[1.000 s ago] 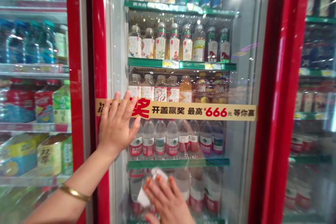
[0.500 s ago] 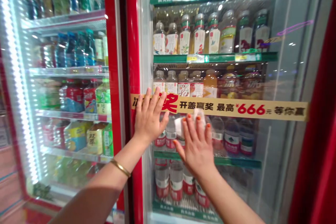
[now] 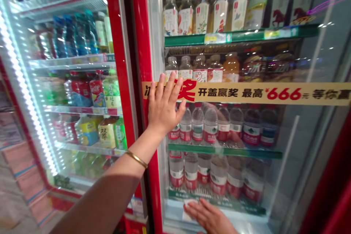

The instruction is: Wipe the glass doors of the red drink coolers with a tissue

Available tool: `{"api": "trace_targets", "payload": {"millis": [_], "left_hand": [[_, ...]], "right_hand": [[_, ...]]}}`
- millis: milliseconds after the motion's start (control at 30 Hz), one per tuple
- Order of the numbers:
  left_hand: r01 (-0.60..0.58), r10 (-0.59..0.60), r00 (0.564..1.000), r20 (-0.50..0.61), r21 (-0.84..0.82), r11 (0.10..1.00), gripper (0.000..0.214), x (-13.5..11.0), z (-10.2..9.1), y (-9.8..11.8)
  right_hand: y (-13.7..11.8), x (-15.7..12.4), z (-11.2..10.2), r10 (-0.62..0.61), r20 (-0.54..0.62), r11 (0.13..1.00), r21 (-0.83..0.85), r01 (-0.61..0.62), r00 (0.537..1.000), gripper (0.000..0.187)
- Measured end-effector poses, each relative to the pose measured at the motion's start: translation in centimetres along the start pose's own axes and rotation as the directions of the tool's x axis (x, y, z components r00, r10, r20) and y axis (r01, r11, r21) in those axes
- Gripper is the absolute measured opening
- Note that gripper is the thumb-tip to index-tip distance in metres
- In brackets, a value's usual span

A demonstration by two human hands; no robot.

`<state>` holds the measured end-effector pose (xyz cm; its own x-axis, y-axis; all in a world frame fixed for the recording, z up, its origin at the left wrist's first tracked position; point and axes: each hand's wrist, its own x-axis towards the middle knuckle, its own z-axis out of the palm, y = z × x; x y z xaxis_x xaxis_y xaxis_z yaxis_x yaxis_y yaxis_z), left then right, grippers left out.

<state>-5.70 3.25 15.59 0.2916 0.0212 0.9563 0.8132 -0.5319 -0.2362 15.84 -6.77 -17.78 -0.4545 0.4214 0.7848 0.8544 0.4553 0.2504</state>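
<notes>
My left hand (image 3: pixel 163 111) lies with fingers spread on the glass door of a drinks fridge, over the left end of a yellow banner strip (image 3: pixel 255 93). A gold bangle (image 3: pixel 136 158) circles that wrist. Low on the same door, my right hand (image 3: pixel 210 217) presses a white tissue (image 3: pixel 188 212) against the glass, its fingers extended and close together. Part of the tissue is covered by the fingers, and the lower hand runs out of view. Behind the glass, water bottles (image 3: pixel 210 126) with red and white labels stand near both hands.
The red door frame (image 3: pixel 142 58) runs up the left side of the glass. Further left stands another lit fridge with drinks on its shelves (image 3: pixel 79 110). Pinkish boxes (image 3: pixel 26 168) are stacked at the far left. Green-edged shelves (image 3: pixel 241 36) hold more bottles behind the door.
My right hand has moved down the glass with the tissue, from just below the banner to the bottom of the door. My left hand stays on the banner. The view has tilted downward.
</notes>
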Motion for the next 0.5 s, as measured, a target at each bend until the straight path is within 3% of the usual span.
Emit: {"api": "trace_targets", "payload": {"millis": [100,167,200,267,333,367,433,500], "left_hand": [[-0.003,0.003,1.0,0.012,-0.019,1.0,0.075,0.0,0.0,-0.1],[-0.012,0.012,1.0,-0.003,-0.021,1.0,0.075,0.2,0.0,-0.5],[-0.012,0.011,1.0,-0.014,-0.022,1.0,0.074,0.4,0.0,-0.7],[-0.004,0.003,0.999,-0.036,-0.028,1.0,0.072,0.4,0.0,-0.8],[0.025,-0.028,0.996,-0.087,-0.042,0.999,0.069,-0.7,-0.1,0.0],[0.056,-0.063,0.99,-0.125,-0.059,0.997,0.068,-1.8,-0.1,0.8],[0.116,-0.133,0.977,-0.165,-0.103,0.988,0.069,-5.4,0.0,3.2],[0.125,-0.137,0.986,-0.092,-0.122,0.985,0.076,-10.2,0.5,6.0]], "right_hand": [[7.1,3.8,-5.5,-0.155,0.017,0.983,-0.098,0.156,0.988,0.067],[11.8,7.6,-9.5,0.025,-0.077,0.97,-0.241,-0.043,0.997,0.074],[13.6,9.3,-11.2,0.144,-0.138,0.942,-0.286,-0.179,0.98,0.078],[15.8,11.6,-12.9,0.317,-0.287,0.857,-0.322,-0.402,0.904,0.082],[15.2,11.5,-12.0,0.338,-0.364,0.823,-0.333,-0.46,0.868,0.086],[14.0,10.5,-10.8,0.292,-0.355,0.839,-0.35,-0.416,0.888,0.087],[10.5,6.8,-7.5,0.104,-0.248,0.9,-0.388,-0.197,0.963,0.081],[7.0,1.8,-4.8,-0.087,-0.147,0.919,-0.393,0.023,0.985,0.061]]}}
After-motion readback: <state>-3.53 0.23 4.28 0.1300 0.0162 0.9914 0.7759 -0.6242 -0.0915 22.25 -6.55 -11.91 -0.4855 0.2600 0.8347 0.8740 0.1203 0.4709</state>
